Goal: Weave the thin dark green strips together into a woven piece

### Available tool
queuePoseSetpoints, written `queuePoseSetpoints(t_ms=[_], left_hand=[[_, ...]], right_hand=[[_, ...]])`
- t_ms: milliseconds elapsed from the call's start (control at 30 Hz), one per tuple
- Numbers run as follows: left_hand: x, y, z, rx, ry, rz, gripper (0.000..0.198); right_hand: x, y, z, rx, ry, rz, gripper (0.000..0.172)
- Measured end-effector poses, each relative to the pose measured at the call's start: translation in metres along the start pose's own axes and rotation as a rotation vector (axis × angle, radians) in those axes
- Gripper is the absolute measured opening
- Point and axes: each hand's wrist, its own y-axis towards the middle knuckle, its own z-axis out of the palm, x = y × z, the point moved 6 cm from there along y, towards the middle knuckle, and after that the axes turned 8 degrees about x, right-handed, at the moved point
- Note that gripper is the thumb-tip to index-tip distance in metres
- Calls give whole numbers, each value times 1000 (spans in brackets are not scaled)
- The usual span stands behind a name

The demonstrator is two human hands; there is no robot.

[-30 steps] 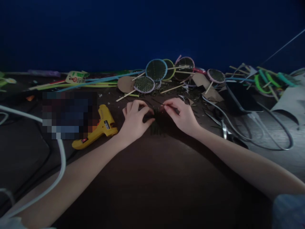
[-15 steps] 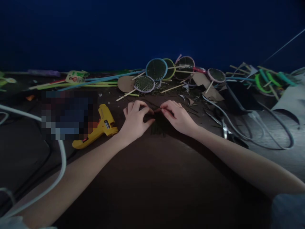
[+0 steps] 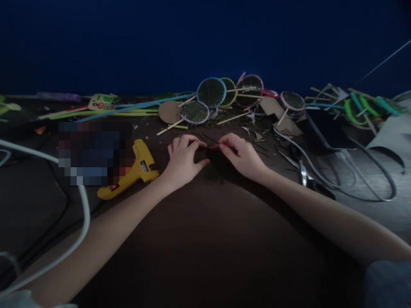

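Note:
Over the middle of the dark table, my right hand (image 3: 245, 156) pinches a thin dark strip (image 3: 212, 144) between thumb and forefinger. Opposite it, my left hand (image 3: 183, 161) has its thumb held apart from its bent fingers. A left fingertip comes close to the strip's left end; whether it touches is too dark to tell. Below the fingertips lies a dark green patch of thin strips (image 3: 215, 174), partly lost in shadow. Close to my left wrist rests a yellow glue gun (image 3: 141, 167).
Several round mesh paddles with sticks, such as a blue-rimmed one (image 3: 211, 93), lie at the back among scraps. Scissors (image 3: 302, 171), a phone (image 3: 330, 130) and looping cables (image 3: 390, 188) are on the right. A white cable (image 3: 85, 209) crosses my left forearm.
My left thumb and fingers have spread slightly further apart. My right fingertips have shifted a little to the right, still pinching. The surrounding things have stayed in place.

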Motion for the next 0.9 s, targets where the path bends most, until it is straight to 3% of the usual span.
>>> queuePoseSetpoints(t_ms=[367, 900], left_hand=[[0, 5, 2, 68, 26, 16, 40], [-1, 5, 3, 67, 28, 32, 40]], right_hand=[[-2, 0, 1, 14, 56, 46, 5], [-5, 0, 3, 39, 108, 47, 7]])
